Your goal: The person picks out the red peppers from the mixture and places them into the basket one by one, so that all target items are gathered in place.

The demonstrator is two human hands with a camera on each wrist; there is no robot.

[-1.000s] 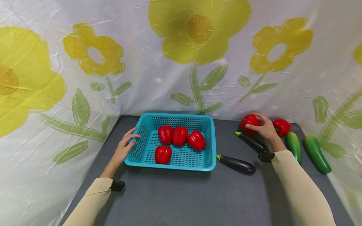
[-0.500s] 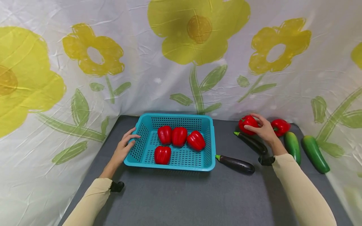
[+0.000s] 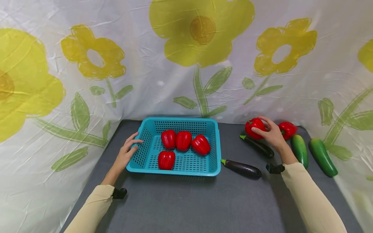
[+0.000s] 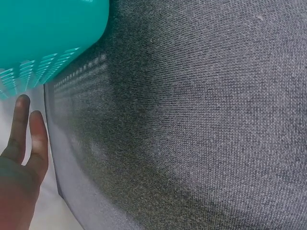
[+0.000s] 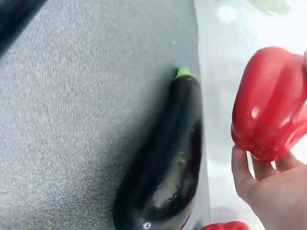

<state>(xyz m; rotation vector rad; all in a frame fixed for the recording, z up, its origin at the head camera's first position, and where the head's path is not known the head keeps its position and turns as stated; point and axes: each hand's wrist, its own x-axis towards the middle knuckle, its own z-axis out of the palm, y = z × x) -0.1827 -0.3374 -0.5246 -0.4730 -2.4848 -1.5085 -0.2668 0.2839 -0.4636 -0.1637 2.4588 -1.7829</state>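
On the desk [image 3: 186,204], the left hand [image 3: 124,154] lies spread at the basket [image 3: 177,172]; the right hand [image 3: 273,135], outstretched, pinches a pepper [image 3: 253,127].

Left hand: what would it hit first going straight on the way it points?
The basket, at its left side, judging by where the left hand points. Depth is unclear; the fingers may already touch it.

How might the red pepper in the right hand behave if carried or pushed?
The red pepper looks fairly stiff, its smooth sides showing no dents. Its glossy skin may be slippery. Its lobed shape would probably roll unevenly.
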